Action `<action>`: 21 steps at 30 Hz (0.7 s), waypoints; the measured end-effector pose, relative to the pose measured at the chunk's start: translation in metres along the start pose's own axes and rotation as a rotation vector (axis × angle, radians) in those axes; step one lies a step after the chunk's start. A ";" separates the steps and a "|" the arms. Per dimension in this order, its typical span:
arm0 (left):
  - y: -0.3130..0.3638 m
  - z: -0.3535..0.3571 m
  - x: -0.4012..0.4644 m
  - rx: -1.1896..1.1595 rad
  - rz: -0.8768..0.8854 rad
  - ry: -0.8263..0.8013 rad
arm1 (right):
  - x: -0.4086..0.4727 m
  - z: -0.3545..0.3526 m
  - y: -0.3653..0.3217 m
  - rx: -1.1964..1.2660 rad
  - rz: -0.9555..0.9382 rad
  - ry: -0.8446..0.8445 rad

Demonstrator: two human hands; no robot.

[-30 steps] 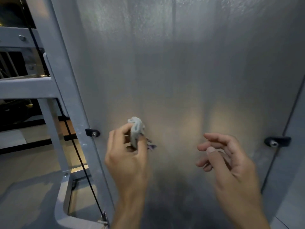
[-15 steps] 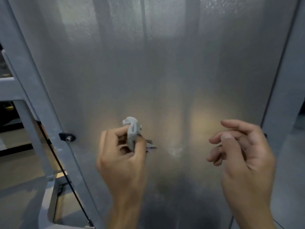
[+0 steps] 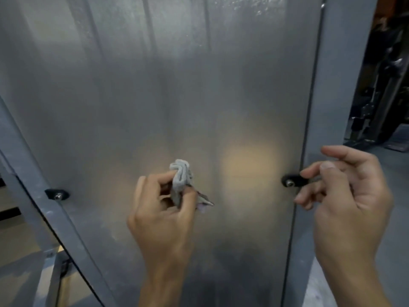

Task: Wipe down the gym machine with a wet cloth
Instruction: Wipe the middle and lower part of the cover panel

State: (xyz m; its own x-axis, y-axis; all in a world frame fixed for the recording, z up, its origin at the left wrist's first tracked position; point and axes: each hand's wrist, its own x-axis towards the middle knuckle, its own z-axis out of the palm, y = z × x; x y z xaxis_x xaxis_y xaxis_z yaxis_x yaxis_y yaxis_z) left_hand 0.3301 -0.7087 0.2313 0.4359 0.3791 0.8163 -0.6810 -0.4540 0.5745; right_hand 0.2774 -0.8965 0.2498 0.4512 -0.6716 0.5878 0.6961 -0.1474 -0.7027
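Since the frame a second ago the view has been swung to the right: the left post [image 3: 44, 209] is now seen only at the lower left edge, the left bolt [image 3: 58, 194] has been carried toward that edge, and the right bolt [image 3: 292, 181], earlier well clear of the right hand [image 3: 345, 196], is now partly covered by its fingers. A dark gym area [image 3: 380, 85] has been opened up at the upper right. The hands themselves are kept at much the same spacing as before.

The cloth [image 3: 181, 178], grey and bunched, is gripped by the left hand [image 3: 163, 211] between thumb and curled fingers, and is held at the middle of the panel [image 3: 177, 85], at or just off its surface; contact cannot be told. A small dark corner of cloth is left sticking out to the right of the thumb.

The right hand is held in front of the panel's right edge with fingers loosely curled and nothing in it.

Broad bare panel is left above both hands and between them. The panel is bounded on the right by a grey upright [image 3: 338, 74] and on the left by the slanting post
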 end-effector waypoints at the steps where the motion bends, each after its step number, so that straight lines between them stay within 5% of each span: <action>1: 0.003 0.004 -0.003 0.004 0.012 -0.019 | 0.003 -0.003 -0.001 0.009 -0.006 0.015; 10: 0.048 0.063 -0.052 -0.003 0.199 -0.415 | 0.006 -0.002 -0.007 0.099 0.024 0.036; 17: 0.029 0.029 -0.028 -0.013 0.013 -0.141 | 0.016 -0.010 -0.013 0.152 0.057 0.120; 21: 0.043 0.045 -0.042 0.031 0.076 -0.214 | 0.018 -0.013 -0.016 0.149 0.068 0.126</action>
State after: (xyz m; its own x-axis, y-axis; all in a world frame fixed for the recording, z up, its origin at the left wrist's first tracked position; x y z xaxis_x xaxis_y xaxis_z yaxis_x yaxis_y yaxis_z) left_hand 0.3091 -0.7806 0.2240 0.5013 0.1643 0.8495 -0.6997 -0.5007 0.5097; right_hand 0.2674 -0.9158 0.2660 0.4331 -0.7632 0.4795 0.7453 0.0041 -0.6667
